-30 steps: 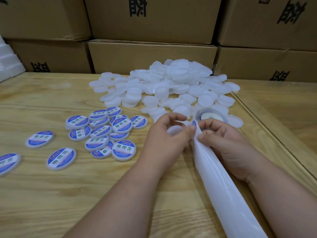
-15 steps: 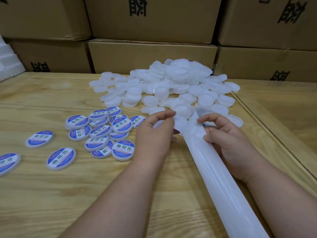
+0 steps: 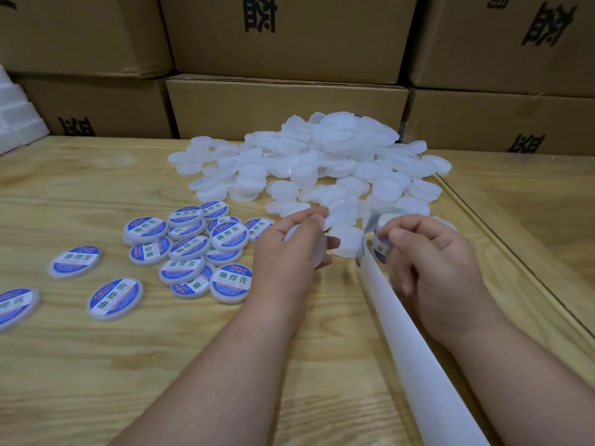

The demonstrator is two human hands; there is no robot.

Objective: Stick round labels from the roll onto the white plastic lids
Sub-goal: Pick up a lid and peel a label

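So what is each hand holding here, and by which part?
Left hand holds a blank white lid, fingers around its rim. Right hand holds the label roll, thumb and fingers pinching its outer wrap, with the backing strip trailing toward the person.

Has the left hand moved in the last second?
Yes. The left hand, gripping a blank lid, has drifted left, away from the backing strip and closer to the labelled lids.
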